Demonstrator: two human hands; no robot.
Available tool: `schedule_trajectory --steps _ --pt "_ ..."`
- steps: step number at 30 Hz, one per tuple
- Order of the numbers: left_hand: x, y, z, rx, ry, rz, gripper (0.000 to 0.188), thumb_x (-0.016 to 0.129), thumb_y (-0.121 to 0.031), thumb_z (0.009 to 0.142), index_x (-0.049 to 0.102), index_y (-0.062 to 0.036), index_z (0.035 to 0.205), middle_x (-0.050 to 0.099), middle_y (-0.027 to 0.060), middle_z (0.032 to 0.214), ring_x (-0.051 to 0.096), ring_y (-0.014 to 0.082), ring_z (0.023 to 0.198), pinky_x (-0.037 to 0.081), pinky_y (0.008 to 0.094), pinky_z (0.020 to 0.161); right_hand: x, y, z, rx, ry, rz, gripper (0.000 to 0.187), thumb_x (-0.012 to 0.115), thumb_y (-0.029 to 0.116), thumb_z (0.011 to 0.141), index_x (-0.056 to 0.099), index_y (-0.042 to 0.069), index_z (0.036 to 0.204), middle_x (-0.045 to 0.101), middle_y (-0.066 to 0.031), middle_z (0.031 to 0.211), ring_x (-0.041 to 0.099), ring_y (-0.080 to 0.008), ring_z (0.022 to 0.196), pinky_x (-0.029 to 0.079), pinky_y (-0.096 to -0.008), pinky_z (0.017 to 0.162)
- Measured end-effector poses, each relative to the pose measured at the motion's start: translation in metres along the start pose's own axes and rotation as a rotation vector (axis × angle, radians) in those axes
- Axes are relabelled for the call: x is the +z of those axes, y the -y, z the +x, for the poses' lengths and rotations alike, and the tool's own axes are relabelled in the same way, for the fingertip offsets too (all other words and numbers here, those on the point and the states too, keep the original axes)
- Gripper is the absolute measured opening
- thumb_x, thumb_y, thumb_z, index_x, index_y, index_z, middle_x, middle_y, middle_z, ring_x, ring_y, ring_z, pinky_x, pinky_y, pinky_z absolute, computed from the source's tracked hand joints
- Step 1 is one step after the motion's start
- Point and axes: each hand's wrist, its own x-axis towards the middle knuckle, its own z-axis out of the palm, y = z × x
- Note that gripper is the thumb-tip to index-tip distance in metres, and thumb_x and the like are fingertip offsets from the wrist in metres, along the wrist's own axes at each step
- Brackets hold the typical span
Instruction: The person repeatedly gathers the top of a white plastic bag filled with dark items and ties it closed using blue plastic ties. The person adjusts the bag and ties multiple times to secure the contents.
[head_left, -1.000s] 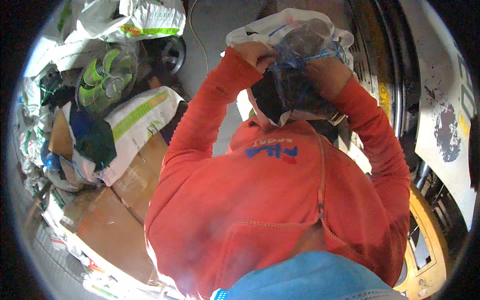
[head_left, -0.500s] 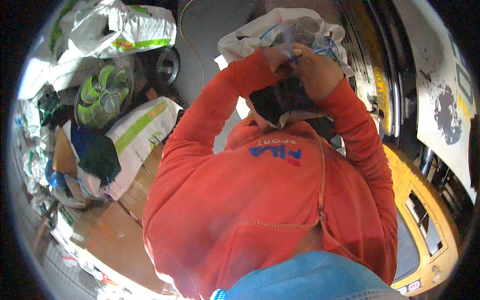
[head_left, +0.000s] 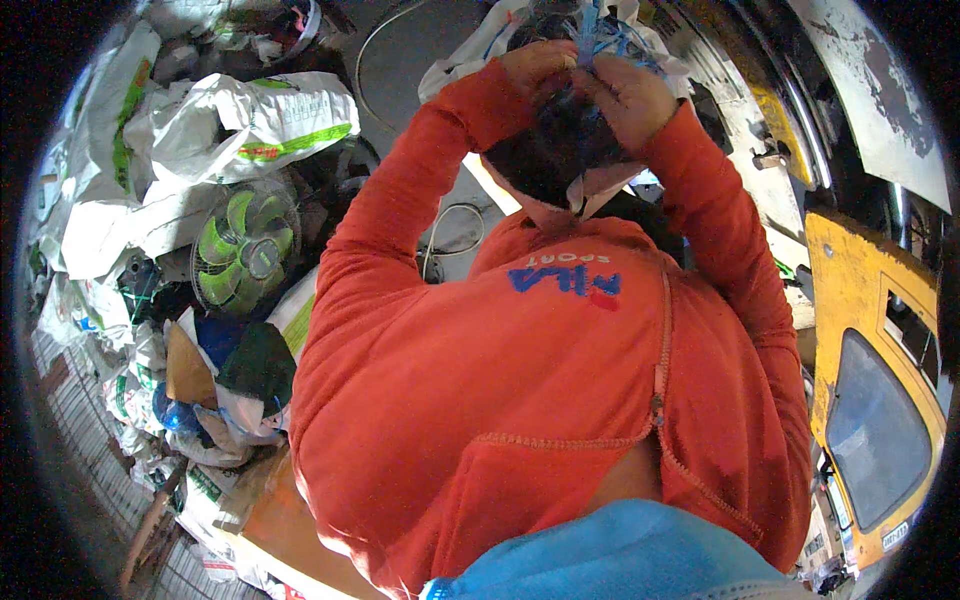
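My left hand (head_left: 540,68) and my right hand (head_left: 630,95) meet at the top of the view, fingers bent and closed around a bluish see-through plastic strip (head_left: 588,40). Exactly how the fingertips grip it is partly hidden. Beneath the hands is a black, glossy item (head_left: 565,135) with a pale lower edge, close to my chest; its kind is unclear. Thin blue strands (head_left: 628,45) show just beyond my right hand. A whitish plastic sack (head_left: 455,70) lies behind the hands.
Left, a green-bladed fan (head_left: 245,245) stands among white sacks (head_left: 255,125) and dark cloth (head_left: 255,370). A cardboard box (head_left: 300,520) sits at lower left. A pale cable (head_left: 365,70) runs across the floor. On the right is a yellow panel with a window (head_left: 830,240).
The whole view has shifted, so the surroundings at left sit lower and further right. My hands appear higher in the picture, still together at the bluish plastic.
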Motion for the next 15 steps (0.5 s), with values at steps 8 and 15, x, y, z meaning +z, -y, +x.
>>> schedule_trajectory --steps 8,15 --pt "0.028 -0.012 0.007 -0.101 -0.076 -0.047 0.02 0.047 -0.014 0.089 0.054 -0.0023 0.104 0.057 0.0119 0.105 0.055 0.0218 0.099 0.041 0.0307 0.088 0.012 0.027 -0.129 -0.157 -0.39 0.139 0.018 0.059 0.005 0.078 0.057 0.003 0.096 0.06 -0.012 0.091 0.06 -0.0259 0.073 0.048 -0.0336 0.066" --pt "0.032 -0.011 0.001 -0.253 -0.086 -0.237 0.02 0.044 -0.014 0.091 0.053 -0.0024 0.104 0.061 0.0101 0.095 0.057 0.0219 0.093 0.042 0.0311 0.086 0.083 0.028 -0.138 0.303 -0.514 0.263 0.023 0.056 0.021 0.08 0.06 0.004 0.096 0.058 -0.0146 0.093 0.059 -0.0344 0.077 0.048 -0.0408 0.066"
